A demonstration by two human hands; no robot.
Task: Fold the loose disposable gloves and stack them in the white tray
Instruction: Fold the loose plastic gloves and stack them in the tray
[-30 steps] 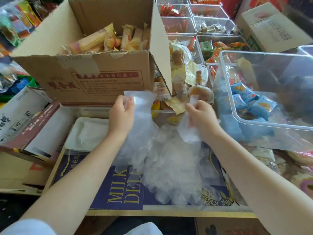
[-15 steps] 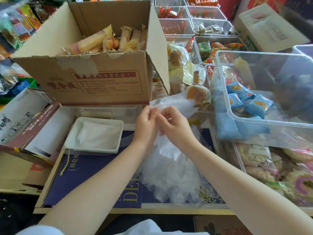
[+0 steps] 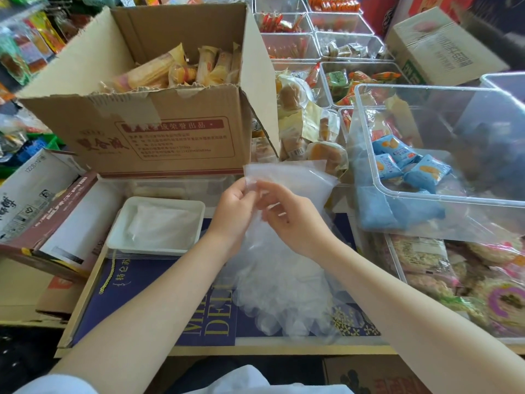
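A clear disposable glove (image 3: pixel 295 180) is held up in front of me, its cuff edge folded over. My left hand (image 3: pixel 235 209) pinches its top left corner, and my right hand (image 3: pixel 287 220) pinches the film right beside it; the two hands nearly touch. Below them a loose pile of clear gloves (image 3: pixel 284 294) lies on the dark blue box lid (image 3: pixel 136 285). To the left stands the white tray (image 3: pixel 119 231), with folded gloves (image 3: pixel 162 226) lying flat inside it.
A big cardboard box of snacks (image 3: pixel 159 132) stands right behind the tray. A clear plastic bin (image 3: pixel 443 211) with blue packets sits close on the right. A brown-and-white carton (image 3: pixel 56 217) lies at the left. Snack bins fill the back.
My hands, spread apart a second ago with the glove stretched between them, have come together at the middle, doubling the glove over. The view has shifted slightly.
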